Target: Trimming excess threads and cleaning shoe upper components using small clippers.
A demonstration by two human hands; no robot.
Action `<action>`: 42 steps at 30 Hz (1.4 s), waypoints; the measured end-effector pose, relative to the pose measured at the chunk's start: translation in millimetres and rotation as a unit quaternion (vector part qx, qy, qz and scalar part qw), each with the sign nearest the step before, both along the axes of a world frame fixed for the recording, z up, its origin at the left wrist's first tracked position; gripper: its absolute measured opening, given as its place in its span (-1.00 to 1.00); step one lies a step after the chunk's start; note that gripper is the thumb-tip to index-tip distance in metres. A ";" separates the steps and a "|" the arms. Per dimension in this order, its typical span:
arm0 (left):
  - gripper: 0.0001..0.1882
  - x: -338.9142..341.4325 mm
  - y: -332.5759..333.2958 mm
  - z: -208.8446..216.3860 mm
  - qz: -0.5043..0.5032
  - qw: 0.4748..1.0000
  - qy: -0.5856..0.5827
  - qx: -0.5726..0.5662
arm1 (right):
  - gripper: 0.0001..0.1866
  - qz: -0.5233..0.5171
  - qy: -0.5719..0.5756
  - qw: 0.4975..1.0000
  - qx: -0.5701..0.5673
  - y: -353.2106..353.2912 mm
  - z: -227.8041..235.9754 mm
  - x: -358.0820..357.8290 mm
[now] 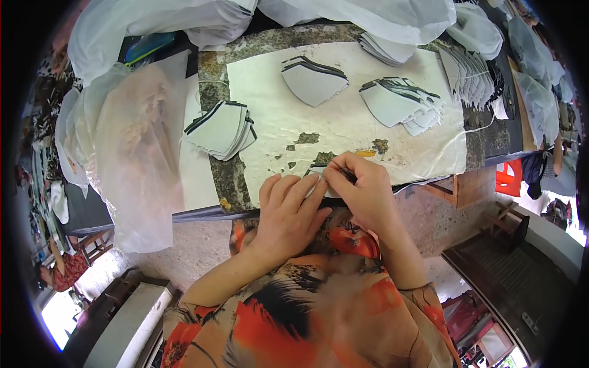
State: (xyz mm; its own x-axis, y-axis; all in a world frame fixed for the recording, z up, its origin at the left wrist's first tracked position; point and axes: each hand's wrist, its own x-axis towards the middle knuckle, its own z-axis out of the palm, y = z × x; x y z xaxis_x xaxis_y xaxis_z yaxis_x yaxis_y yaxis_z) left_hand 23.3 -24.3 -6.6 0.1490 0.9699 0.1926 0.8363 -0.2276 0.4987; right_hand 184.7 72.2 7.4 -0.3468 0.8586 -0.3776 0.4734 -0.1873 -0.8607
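At the near edge of the worktable, my left hand [289, 207] lies with its fingers stretched over a small grey-white fabric piece [317, 169], which has a dark upper edge. Most of that piece is hidden under my fingers. My right hand [363, 187] is beside it, with thumb and forefinger pinched together at the piece's right end. A dark bit shows by those fingers, but I cannot make out what they grip. Fanned stacks of similar dark-edged pieces lie to the left [222, 130], farther back [314, 81] and to the right [403, 102].
A worn white sheet [270, 144] covers the board. More cut pieces lie at the back [388, 49], and a tied bundle [467, 76] sits at the back right. Translucent plastic bags [138, 147] stand at the left. Beyond the right side are a red stool [508, 178] and a wooden bench [512, 245].
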 end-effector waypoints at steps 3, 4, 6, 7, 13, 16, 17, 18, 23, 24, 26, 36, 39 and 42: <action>-0.48 -0.4 0.8 0.5 -0.003 1.000 -0.004 -0.001 | -0.80 -0.002 -0.014 1.000 0.003 0.3 2.5 -2.0; -0.48 -0.4 0.8 0.6 -0.003 1.000 -0.003 -0.003 | -0.81 -0.002 -0.027 1.000 0.008 0.2 3.4 -2.8; -0.48 -0.5 0.8 0.4 -0.003 1.000 -0.001 -0.004 | -0.81 -0.007 -0.034 0.999 0.027 -2.1 3.0 -5.3; -0.48 -0.7 0.6 -0.1 -0.004 1.000 -0.001 -0.003 | -0.82 -0.010 -0.040 0.998 0.046 -3.0 2.9 -6.3; -0.47 -1.0 0.9 0.7 -0.006 1.000 -0.001 -0.003 | -0.84 -0.012 -0.048 0.997 0.059 -4.2 2.6 -8.3; -0.46 -1.8 0.9 0.1 -0.008 1.000 -0.005 -0.005 | -0.85 -0.012 -0.048 0.997 0.066 -4.8 2.3 -7.3; -0.45 -1.9 0.8 -0.2 -0.010 1.000 -0.006 -0.005 | -0.85 -0.013 -0.048 0.997 0.066 -5.0 2.0 -7.1; -0.45 -1.7 0.9 0.0 -0.010 1.000 -0.006 -0.005 | -0.86 -0.014 -0.047 0.996 0.075 -5.2 1.3 -7.0; -0.48 -1.2 1.8 1.7 -0.008 1.000 -0.003 -0.007 | -0.88 -0.015 -0.043 0.995 0.085 -5.4 1.2 -6.4; -0.48 -1.2 1.7 1.8 -0.009 1.000 -0.003 -0.007 | -0.88 -0.013 -0.044 0.995 0.094 -5.4 1.0 -6.3; -0.46 -1.3 1.4 2.1 -0.010 1.000 -0.005 -0.013 | -0.88 -0.011 -0.045 0.994 0.103 -5.4 1.2 -6.0; -0.48 -5.1 6.4 10.3 -0.024 0.998 0.036 -0.047 | -0.87 -0.003 -0.051 0.990 0.133 -6.1 -1.6 -5.7; -0.48 -4.7 6.8 10.9 -0.020 0.996 0.052 -0.063 | -0.87 -0.003 -0.048 0.990 0.135 -5.9 -0.7 -5.7; -0.49 -4.9 6.0 9.2 -0.015 0.997 0.052 -0.061 | -0.87 -0.002 -0.047 0.991 0.126 -5.3 -0.4 -4.8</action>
State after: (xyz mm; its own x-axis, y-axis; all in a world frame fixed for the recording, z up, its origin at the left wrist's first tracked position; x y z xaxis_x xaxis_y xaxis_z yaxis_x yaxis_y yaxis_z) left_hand 18.3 -18.3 2.6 0.1920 0.9799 0.0546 0.8788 -0.1964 0.4348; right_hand 179.9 66.9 7.0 -0.3174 0.9305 -0.1826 0.5539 0.0257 -0.8322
